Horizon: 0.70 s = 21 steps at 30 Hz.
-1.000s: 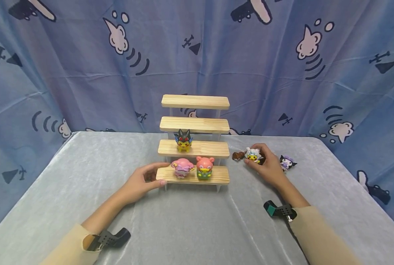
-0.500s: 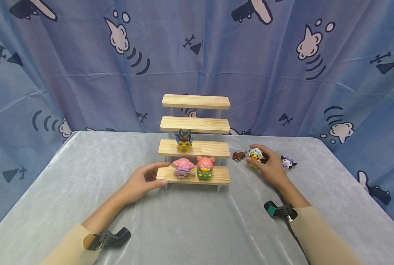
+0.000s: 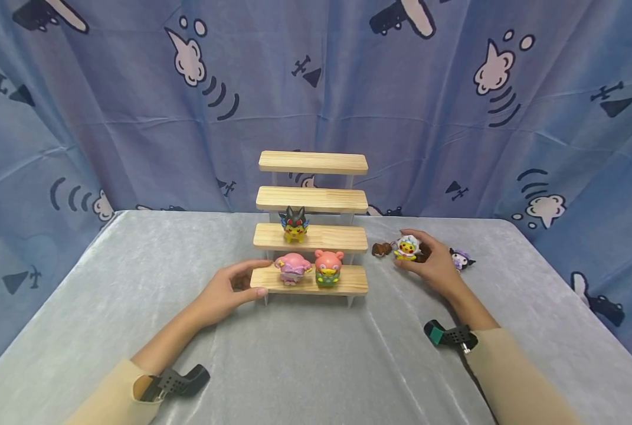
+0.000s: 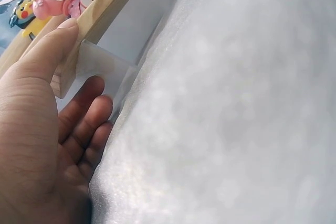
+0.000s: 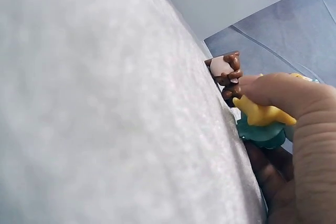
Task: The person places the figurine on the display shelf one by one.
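Observation:
My left hand (image 3: 225, 295) grips the left end of the lowest board of a stepped wooden display stand (image 3: 350, 280). The left wrist view has the thumb (image 4: 50, 51) on the board's edge and curled fingers below. My right hand (image 3: 434, 264) pinches a yellow Pikachu figurine (image 3: 407, 248) in a white hood, upright at the table surface. Its yellow tail and green underside appear in the right wrist view. Close to its left lies a brown figurine (image 3: 382, 249); a black-and-white figurine with a purple hat (image 3: 460, 260) sits behind the right hand, partly hidden.
The lowest board bears a pink figurine (image 3: 292, 268) and a coral-and-green one (image 3: 328, 268). A yellow figurine with a dark hood (image 3: 295, 225) stands one step up. Grey cloth (image 3: 316, 360) covers the table, and a blue patterned curtain (image 3: 400, 106) hangs behind.
The hooded Pikachu figurine has turned upright, its face now toward the front, while the right hand shifted slightly around it. My left hand has stayed on the stand.

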### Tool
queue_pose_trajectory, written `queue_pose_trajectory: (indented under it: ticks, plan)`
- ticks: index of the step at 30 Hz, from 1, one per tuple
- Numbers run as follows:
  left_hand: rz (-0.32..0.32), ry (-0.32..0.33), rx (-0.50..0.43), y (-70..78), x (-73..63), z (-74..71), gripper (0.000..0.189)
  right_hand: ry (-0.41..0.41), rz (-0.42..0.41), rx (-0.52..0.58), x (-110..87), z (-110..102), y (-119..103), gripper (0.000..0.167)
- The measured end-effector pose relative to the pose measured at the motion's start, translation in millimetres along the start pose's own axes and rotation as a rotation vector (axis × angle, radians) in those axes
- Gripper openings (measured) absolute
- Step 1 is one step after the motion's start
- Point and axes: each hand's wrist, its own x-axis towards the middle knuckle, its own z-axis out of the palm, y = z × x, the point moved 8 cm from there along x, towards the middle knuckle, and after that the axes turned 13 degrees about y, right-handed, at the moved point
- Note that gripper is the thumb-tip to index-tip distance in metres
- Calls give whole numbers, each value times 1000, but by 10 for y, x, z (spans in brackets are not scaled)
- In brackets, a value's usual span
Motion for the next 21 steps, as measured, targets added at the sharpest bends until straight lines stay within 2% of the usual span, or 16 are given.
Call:
queue_pose_trajectory:
  ticks: [8, 11, 17, 21]
  plan:
    - [1, 14, 26, -40, 6, -11, 54, 88, 1, -11, 34, -39, -8, 67]
    - [0, 12, 17, -35, 2, -1, 54, 107, -6, 33, 36, -75, -110, 65]
    - [-5, 5, 15, -1, 0, 2, 54, 126, -19, 47, -29, -157, -532, 61]
    - [0, 5, 21, 12, 5, -4, 53, 154, -37, 64, 34, -161, -468, 61]
